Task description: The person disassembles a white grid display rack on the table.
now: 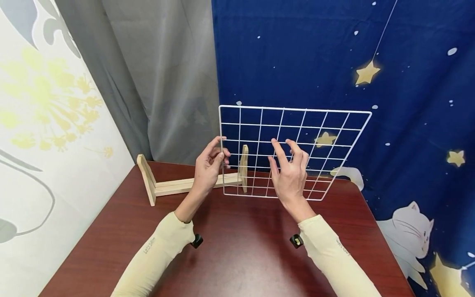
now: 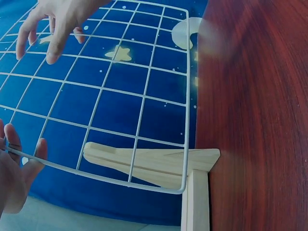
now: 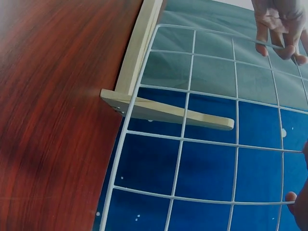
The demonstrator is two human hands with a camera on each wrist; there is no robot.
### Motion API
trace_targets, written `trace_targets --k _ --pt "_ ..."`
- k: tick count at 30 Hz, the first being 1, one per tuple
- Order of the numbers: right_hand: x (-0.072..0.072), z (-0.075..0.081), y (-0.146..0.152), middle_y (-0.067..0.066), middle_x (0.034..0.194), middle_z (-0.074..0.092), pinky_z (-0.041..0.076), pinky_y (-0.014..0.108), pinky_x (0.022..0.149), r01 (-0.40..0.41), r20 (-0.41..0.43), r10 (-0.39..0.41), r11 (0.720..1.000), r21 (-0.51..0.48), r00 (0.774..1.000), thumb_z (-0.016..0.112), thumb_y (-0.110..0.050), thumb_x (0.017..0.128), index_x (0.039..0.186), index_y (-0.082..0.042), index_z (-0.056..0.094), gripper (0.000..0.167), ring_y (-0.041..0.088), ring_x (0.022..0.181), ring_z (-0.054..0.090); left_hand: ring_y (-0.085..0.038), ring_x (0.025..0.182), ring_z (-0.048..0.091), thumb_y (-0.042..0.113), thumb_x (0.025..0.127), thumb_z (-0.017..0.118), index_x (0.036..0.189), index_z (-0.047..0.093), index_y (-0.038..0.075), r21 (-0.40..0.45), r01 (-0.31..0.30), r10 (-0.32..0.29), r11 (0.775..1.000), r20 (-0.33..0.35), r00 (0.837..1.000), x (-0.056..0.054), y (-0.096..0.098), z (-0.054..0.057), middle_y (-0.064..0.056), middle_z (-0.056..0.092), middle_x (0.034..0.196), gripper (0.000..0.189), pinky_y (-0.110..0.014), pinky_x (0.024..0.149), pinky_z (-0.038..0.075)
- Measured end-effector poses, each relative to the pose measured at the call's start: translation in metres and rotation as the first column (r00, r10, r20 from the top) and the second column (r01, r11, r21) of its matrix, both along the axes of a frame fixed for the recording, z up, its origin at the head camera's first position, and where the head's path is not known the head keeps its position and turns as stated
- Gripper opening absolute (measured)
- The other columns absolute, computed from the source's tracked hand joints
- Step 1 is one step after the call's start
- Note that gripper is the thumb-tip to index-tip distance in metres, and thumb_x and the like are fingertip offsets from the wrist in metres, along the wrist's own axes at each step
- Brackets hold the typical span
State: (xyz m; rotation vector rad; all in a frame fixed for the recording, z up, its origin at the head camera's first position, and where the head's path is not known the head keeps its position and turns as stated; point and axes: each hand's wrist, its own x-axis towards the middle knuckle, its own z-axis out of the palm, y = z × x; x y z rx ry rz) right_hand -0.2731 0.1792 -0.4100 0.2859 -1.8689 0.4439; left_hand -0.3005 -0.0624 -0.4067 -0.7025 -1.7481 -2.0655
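Observation:
A white wire grid panel (image 1: 297, 109) stands tilted up over the far part of the table. My left hand (image 1: 208, 167) pinches its left edge wire between thumb and fingers, as the left wrist view shows the hand (image 2: 14, 178) at that rim. In front of the mesh, my right hand (image 1: 291, 175) has its fingers spread and slightly bent, fingertips right at the wires near the middle. Behind the panel's lower left is a wooden stand (image 1: 178, 187) with two upright ends and a crossbar; one end piece (image 3: 173, 113) shows through the mesh in the right wrist view.
The dark red wooden table (image 1: 237, 255) extends toward me. A grey curtain (image 1: 178, 82) and a blue star-patterned curtain (image 1: 297, 53) hang behind it. On the left is a pale patterned curtain (image 1: 48, 173).

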Motion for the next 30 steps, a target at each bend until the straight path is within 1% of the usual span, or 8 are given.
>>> trace_targets --k 4,6,11,16,22,26,28,30 --pt "-0.003 -0.002 0.000 0.016 0.145 0.057 0.058 0.046 0.076 -0.011 -0.002 0.011 0.999 -0.030 1.000 0.075 -0.023 0.100 0.144 -0.031 0.066 0.046 0.039 0.111 0.054 -0.022 0.076 0.063 -0.005 0.106 0.055 0.147 0.056 0.001 -0.018 -0.014 0.014 1.000 -0.012 1.000 0.000 0.001 -0.002 -0.008 0.068 0.095 0.042 -0.027 0.064 0.059" --pt "-0.005 -0.002 0.000 0.016 0.144 0.058 0.058 0.047 0.076 -0.006 -0.007 0.005 0.999 -0.040 1.000 0.075 -0.020 0.099 0.143 -0.031 0.067 0.046 0.038 0.111 0.055 -0.022 0.076 0.063 -0.005 0.106 0.055 0.147 0.056 0.000 -0.023 -0.013 0.012 1.000 -0.021 1.000 0.000 0.002 -0.002 -0.012 0.068 0.095 0.042 -0.026 0.064 0.060" --pt "-0.008 0.003 -0.001 0.015 0.142 0.060 0.059 0.045 0.073 0.021 -0.009 -0.022 0.999 -0.046 1.000 0.073 -0.016 0.098 0.141 -0.031 0.068 0.046 0.038 0.112 0.056 -0.020 0.076 0.066 -0.007 0.105 0.055 0.148 0.057 0.007 -0.005 -0.004 0.004 1.000 -0.032 0.999 -0.001 0.004 -0.002 -0.019 0.068 0.097 0.045 -0.025 0.063 0.060" --pt "-0.008 0.004 -0.001 0.013 0.142 0.061 0.060 0.046 0.067 0.043 -0.012 -0.043 0.998 -0.044 0.999 0.074 -0.014 0.096 0.139 -0.030 0.069 0.047 0.036 0.112 0.058 -0.021 0.076 0.069 -0.007 0.105 0.055 0.148 0.055 0.007 0.002 0.031 -0.031 1.000 -0.036 0.999 -0.003 0.003 -0.005 -0.013 0.070 0.097 0.045 -0.029 0.066 0.063" --pt "-0.007 0.003 -0.001 0.013 0.142 0.062 0.060 0.048 0.067 0.039 -0.005 -0.039 0.998 -0.053 0.999 0.075 -0.013 0.094 0.139 -0.031 0.069 0.049 0.036 0.112 0.061 -0.017 0.081 0.074 -0.004 0.106 0.056 0.150 0.054 0.013 -0.057 0.063 -0.065 0.996 -0.041 0.997 -0.004 -0.004 -0.005 -0.011 0.073 0.102 0.048 -0.025 0.064 0.060" --pt "-0.007 0.003 -0.002 0.015 0.140 0.063 0.060 0.049 0.067 0.026 -0.007 -0.027 0.998 -0.050 1.000 0.075 -0.014 0.094 0.139 -0.030 0.069 0.048 0.037 0.109 0.063 -0.014 0.085 0.077 -0.003 0.107 0.055 0.151 0.053 0.017 -0.101 0.052 -0.056 0.994 -0.037 0.998 -0.003 -0.008 -0.003 -0.019 0.074 0.106 0.049 -0.020 0.061 0.054" --pt "-0.007 0.003 -0.003 0.015 0.140 0.063 0.060 0.049 0.066 0.023 -0.009 -0.023 0.999 -0.047 1.000 0.075 -0.014 0.094 0.139 -0.029 0.069 0.048 0.038 0.108 0.064 -0.014 0.087 0.078 -0.001 0.107 0.055 0.152 0.052 0.017 -0.122 0.045 -0.050 0.991 -0.039 0.998 -0.003 -0.009 -0.002 -0.023 0.074 0.109 0.048 -0.022 0.061 0.055" --pt "-0.007 0.004 -0.003 0.015 0.140 0.063 0.060 0.050 0.067 0.023 -0.009 -0.023 0.999 -0.045 1.000 0.075 -0.014 0.094 0.139 -0.029 0.069 0.048 0.037 0.108 0.064 -0.019 0.090 0.079 0.000 0.108 0.055 0.152 0.051 0.017 -0.139 0.044 -0.051 0.989 -0.044 0.998 -0.002 -0.010 -0.001 -0.026 0.073 0.111 0.048 -0.026 0.063 0.059"
